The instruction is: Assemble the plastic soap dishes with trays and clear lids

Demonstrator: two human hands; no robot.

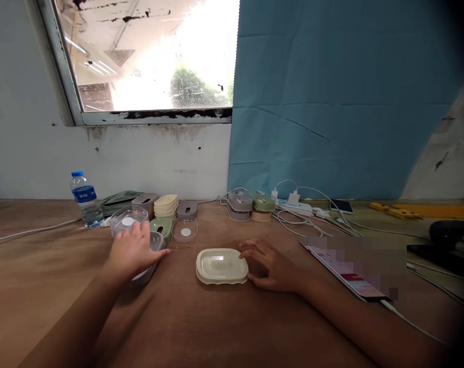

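Note:
A cream oval plastic lid-like piece (218, 267) with a raised rim and a sunken middle lies flat on the table in front of me. At its right edge is my right hand (272, 267), fingers loosely curved and apart, the fingertips touching the rim. My left hand (134, 250) is spread, thumb out, over a grey container (152, 266) and partly hides it. Right behind that hand stands a stack of clear lids (129, 219) with a white round sticker. Beside them are a green slotted piece (161, 229) and a single clear lid (185, 231).
At the back are a stack of cream pieces (166, 205), grey slotted pieces (187, 208), a water bottle (85, 200) and stacked grey (239, 203) and green (263, 201) boxes. Cables and a power strip (295, 206) lie to the right, near a tablet (347, 271).

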